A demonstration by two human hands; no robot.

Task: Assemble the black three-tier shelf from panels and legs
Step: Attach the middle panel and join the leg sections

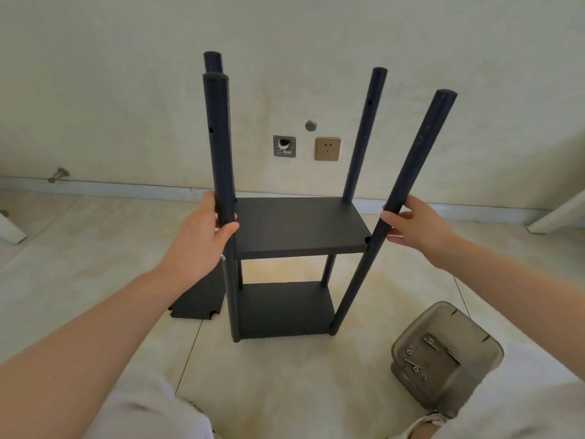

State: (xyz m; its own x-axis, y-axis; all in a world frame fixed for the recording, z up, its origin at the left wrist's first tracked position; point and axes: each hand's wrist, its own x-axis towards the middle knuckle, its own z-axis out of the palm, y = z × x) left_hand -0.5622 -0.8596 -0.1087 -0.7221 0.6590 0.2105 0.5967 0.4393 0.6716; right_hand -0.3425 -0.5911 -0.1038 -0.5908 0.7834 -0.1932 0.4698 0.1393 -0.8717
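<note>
The front left leg point(218, 137) is gripped by the left hand point(205, 229), whose fingers and thumb are wrapped closed round the tube just above the upper panel point(300, 223). The front right leg point(421, 153) is held by the right hand point(414, 226) at about the same height, with the thumb laid on the near side and the fingers curled behind it; how firmly it is clamped cannot be told. The shelf is stood upright on the tiled floor near the wall, with two panels fitted: the upper panel partway up the legs and the lower panel point(285, 312) close to the floor. The back legs point(364, 134) rise bare above the upper panel, as do the front ones, and a side hole is seen in two of the tubes. The third panel point(198, 307) is laid flat on the floor just left of the frame, and a clear tub point(468, 331) of screws point(432, 342) is set to the right. The front right leg is seen to lean outward at its top, so the frame is judged loose. If the legs are pulled further apart, the upper panel's near corner could be slipped from its seat; if the frame is released unevenly, it could be tipped onto the tub and the screws scattered.
</note>
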